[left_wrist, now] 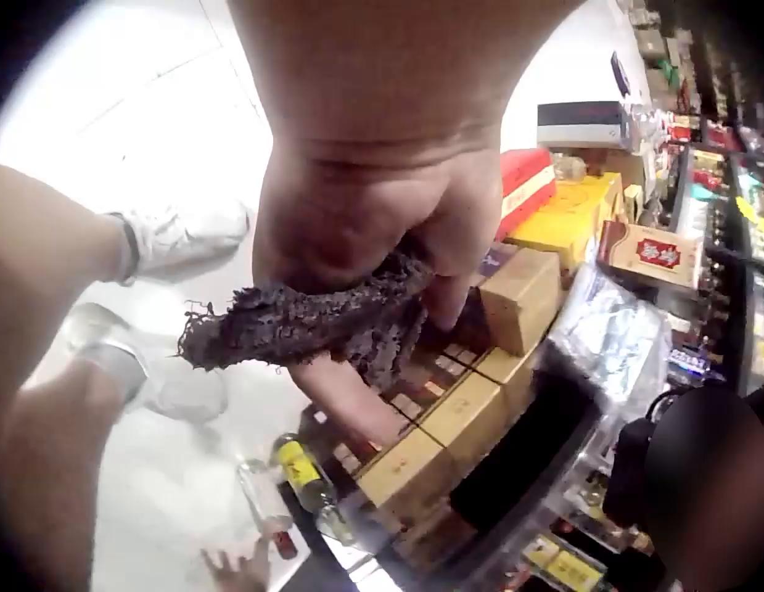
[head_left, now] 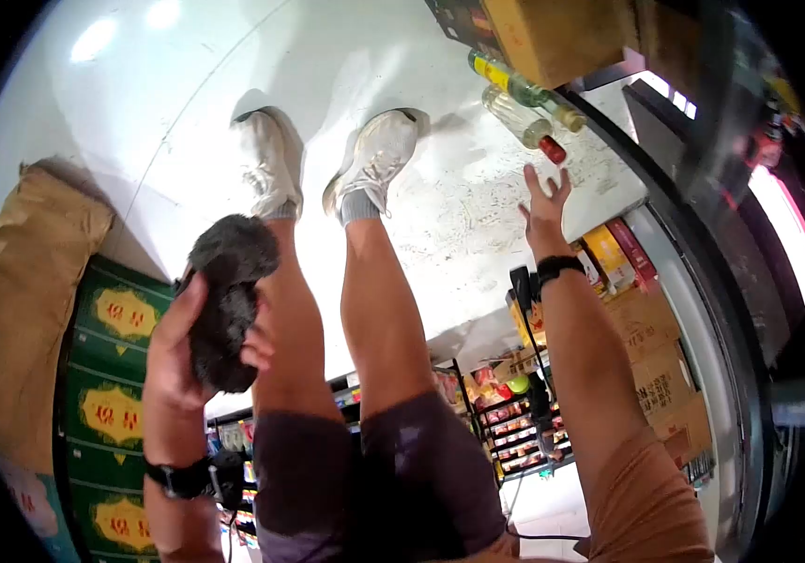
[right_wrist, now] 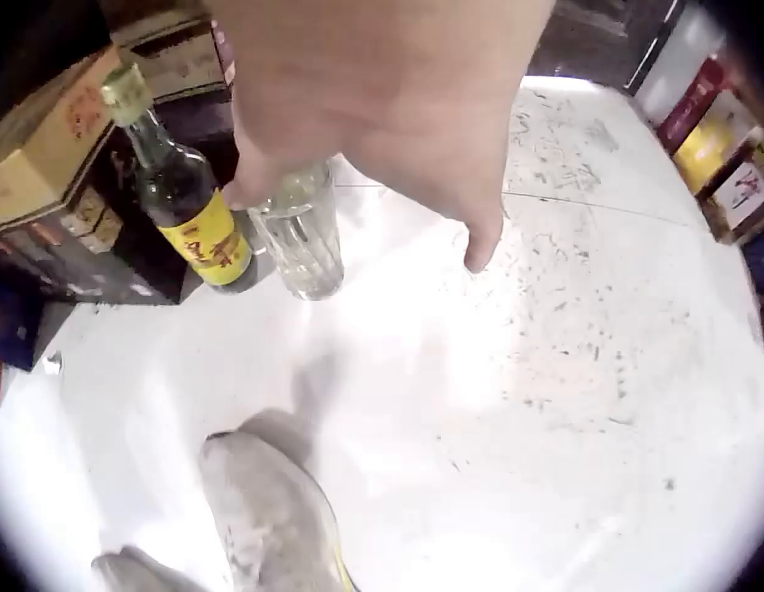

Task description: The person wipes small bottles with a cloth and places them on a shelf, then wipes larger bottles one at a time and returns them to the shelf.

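My left hand (head_left: 179, 342) grips a dark grey, shaggy cloth (head_left: 224, 305), bunched up with fingers and thumb around it. In the left wrist view the ragged cloth (left_wrist: 314, 321) sticks out on both sides of the hand. My right hand (head_left: 545, 214) reaches forward with fingers spread and nothing in them. Just beyond its fingertips is a clear ribbed glass bottle (head_left: 515, 114) with a red cap. Beside that one stands a bottle with a yellow label (right_wrist: 209, 241). In the right wrist view the hand partly hides the top of the ribbed bottle (right_wrist: 302, 241).
Cardboard boxes (head_left: 553, 38) stand behind the bottles. A dark curved edge (head_left: 693, 244) runs along the right. Green boxes (head_left: 116, 413) and a brown paper-wrapped bundle (head_left: 32, 291) lie at the left. White shoes (head_left: 386, 155) stand on the scuffed white floor (head_left: 459, 244).
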Action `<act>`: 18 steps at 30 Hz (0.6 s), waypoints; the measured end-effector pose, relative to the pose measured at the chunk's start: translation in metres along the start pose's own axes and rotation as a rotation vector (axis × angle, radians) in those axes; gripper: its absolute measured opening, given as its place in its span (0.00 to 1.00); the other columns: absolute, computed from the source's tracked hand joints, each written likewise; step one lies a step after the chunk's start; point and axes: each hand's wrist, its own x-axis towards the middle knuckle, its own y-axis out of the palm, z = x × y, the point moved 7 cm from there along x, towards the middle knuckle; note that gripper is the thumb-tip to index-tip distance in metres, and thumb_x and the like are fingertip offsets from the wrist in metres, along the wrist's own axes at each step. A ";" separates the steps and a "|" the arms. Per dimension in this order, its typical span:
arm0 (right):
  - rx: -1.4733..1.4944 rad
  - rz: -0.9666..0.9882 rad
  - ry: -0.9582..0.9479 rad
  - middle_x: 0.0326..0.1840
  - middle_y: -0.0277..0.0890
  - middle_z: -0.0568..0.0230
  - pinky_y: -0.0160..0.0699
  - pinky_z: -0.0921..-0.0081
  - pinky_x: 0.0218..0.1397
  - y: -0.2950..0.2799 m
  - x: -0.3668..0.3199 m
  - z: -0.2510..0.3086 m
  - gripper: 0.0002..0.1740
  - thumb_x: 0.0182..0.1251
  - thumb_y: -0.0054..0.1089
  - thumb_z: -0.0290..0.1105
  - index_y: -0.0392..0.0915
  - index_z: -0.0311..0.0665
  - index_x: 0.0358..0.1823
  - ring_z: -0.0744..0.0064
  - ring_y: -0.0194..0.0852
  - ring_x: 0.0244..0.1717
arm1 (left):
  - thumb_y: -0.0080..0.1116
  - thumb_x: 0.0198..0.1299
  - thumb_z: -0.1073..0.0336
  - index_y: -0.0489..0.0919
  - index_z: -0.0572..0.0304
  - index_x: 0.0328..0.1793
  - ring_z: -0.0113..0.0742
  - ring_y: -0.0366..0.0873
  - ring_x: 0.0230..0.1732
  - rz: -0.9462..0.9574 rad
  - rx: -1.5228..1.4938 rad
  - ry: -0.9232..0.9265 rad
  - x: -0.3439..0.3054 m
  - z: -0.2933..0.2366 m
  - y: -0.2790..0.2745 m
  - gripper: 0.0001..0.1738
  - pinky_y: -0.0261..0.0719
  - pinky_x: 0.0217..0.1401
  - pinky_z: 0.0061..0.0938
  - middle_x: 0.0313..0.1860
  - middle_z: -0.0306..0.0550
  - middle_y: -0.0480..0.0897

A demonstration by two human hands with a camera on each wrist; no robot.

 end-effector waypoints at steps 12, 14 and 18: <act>0.359 -0.079 -0.377 0.45 0.63 0.59 0.71 0.73 0.49 0.084 -0.014 0.038 0.35 0.55 0.75 0.38 0.58 0.31 0.52 0.73 0.64 0.47 | 0.57 0.64 0.52 0.57 0.60 0.70 0.59 0.84 0.31 -0.029 0.121 -0.136 0.054 0.025 0.009 0.35 0.89 0.30 0.47 0.42 0.68 0.77; 0.456 -0.157 -0.657 0.48 0.63 0.57 0.67 0.69 0.60 0.075 -0.030 0.092 0.33 0.57 0.74 0.35 0.58 0.32 0.53 0.69 0.63 0.52 | 0.58 0.63 0.52 0.55 0.59 0.71 0.60 0.84 0.31 -0.003 0.139 -0.136 0.051 0.026 0.024 0.36 0.88 0.31 0.47 0.42 0.69 0.77; 0.632 -0.113 -0.577 0.60 0.62 0.53 0.64 0.67 0.65 0.083 0.014 0.100 0.36 0.56 0.74 0.35 0.59 0.32 0.60 0.64 0.61 0.62 | 0.60 0.61 0.55 0.53 0.56 0.73 0.62 0.84 0.31 0.043 0.139 -0.147 0.053 0.027 0.046 0.40 0.88 0.31 0.49 0.42 0.71 0.76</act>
